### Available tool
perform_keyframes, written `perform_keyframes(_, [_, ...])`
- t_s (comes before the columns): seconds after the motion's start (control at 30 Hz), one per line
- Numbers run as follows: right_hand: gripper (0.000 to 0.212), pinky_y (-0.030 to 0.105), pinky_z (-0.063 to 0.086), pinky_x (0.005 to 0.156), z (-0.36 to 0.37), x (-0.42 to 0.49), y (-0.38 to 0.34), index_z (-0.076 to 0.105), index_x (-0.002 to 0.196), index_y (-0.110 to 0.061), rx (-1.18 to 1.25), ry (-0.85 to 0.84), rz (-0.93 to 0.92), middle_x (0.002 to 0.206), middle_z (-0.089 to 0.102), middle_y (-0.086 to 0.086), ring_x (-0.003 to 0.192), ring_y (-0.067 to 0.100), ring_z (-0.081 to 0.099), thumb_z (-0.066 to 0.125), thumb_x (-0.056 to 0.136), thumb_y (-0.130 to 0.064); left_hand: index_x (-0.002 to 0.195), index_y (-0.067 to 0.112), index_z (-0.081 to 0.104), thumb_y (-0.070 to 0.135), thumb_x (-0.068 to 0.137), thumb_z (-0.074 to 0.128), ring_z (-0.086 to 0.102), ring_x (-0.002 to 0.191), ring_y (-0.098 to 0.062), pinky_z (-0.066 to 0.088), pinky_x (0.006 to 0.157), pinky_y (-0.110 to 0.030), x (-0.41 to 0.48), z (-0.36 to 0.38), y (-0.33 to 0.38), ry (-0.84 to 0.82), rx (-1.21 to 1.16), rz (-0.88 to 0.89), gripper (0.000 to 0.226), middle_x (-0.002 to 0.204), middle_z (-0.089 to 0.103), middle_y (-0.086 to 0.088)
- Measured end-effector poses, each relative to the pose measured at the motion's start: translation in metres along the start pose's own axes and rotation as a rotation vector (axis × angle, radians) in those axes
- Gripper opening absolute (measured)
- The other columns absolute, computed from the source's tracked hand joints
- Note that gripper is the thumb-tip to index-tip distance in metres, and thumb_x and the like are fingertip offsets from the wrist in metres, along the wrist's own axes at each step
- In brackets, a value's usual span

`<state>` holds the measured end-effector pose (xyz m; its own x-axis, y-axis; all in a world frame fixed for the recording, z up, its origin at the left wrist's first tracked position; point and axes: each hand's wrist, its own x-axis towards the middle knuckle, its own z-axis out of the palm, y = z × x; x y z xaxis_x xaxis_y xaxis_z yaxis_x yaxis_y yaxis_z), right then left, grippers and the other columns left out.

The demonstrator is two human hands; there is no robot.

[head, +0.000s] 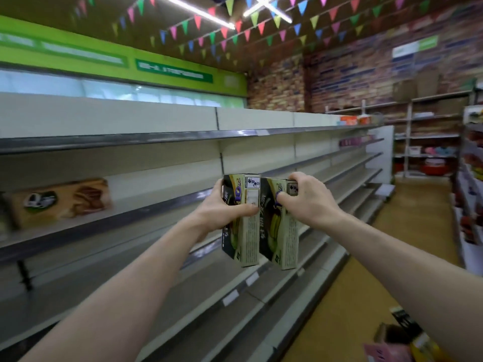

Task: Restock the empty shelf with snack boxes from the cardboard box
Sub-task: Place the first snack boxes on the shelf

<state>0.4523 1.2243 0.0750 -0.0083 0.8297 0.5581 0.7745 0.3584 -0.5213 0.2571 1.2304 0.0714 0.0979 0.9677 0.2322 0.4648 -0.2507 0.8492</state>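
1. Mid shelf (pixel 117 218): mostly bare, one blurred snack pack (pixel 60 202) lying at its far left.
2. Cardboard box (pixel 386 333): on the floor lower right, blurred.
3. Two snack boxes, left box (pixel 243 239) and right box (pixel 282 244): upright, side by side, touching, in the air in front of the shelf, likely so they go in as a pair.
4. Left hand (pixel 224 205) and right hand (pixel 308 199): each has its fingers curled round one box's top.

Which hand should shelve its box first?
Left, probably. Left hand holds the left snack box on the shelf side, nearer the stocked box; right hand grips the right snack box aisle-side.
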Motion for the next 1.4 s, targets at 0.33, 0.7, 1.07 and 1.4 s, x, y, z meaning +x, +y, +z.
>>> perform_keyframes(0.33, [0.025, 0.037, 0.052, 0.073, 0.085, -0.009, -0.15, 0.058, 0.105, -0.011, 0.233, -0.083, -0.14, 0.087, 0.063, 0.003, 0.079, 0.019, 0.06, 0.06, 0.088, -0.029, 0.148, 0.029, 0.023, 0.031, 0.078, 0.079, 0.053, 0.085, 0.001, 0.04, 0.078, -0.025, -0.079, -0.157, -0.042, 0.199, 0.055, -0.083, 0.089, 0.094, 0.056, 0.014])
perform_keyframes(0.7, [0.031, 0.024, 0.037, 0.052, 0.174, -0.04, -0.296, 0.058, 0.114, -0.008, 0.387, -0.15, -0.25, 0.079, 0.059, -0.002, 0.066, 0.009, 0.051, 0.06, 0.089, -0.026, 0.155, 0.027, 0.003, 0.04, 0.074, 0.081, 0.047, 0.116, -0.017, 0.038, 0.103, -0.039, -0.163, -0.304, -0.101, 0.352, 0.097, -0.186, 0.113, 0.147, 0.043, -0.004])
perform_keyframes(1.07, [0.006, 0.036, 0.055, 0.066, 0.237, -0.037, -0.367, 0.06, 0.089, -0.017, 0.637, -0.295, -0.208, 0.081, 0.065, 0.004, 0.076, 0.021, 0.062, 0.059, 0.088, -0.022, 0.155, 0.029, 0.011, 0.049, 0.066, 0.083, 0.046, 0.126, -0.019, 0.036, 0.109, -0.038, -0.199, -0.397, -0.138, 0.481, 0.199, -0.266, 0.117, 0.148, 0.043, -0.002])
perform_keyframes(1.4, [0.014, 0.045, 0.057, 0.08, 0.302, 0.026, -0.369, 0.062, 0.094, -0.009, 0.865, -0.443, -0.09, 0.094, 0.068, 0.012, 0.088, 0.028, 0.065, 0.058, 0.09, -0.022, 0.151, 0.032, 0.021, 0.052, 0.06, 0.082, 0.052, 0.119, -0.021, 0.042, 0.104, -0.045, -0.174, -0.425, -0.152, 0.55, 0.395, -0.38, 0.111, 0.138, 0.051, 0.0])
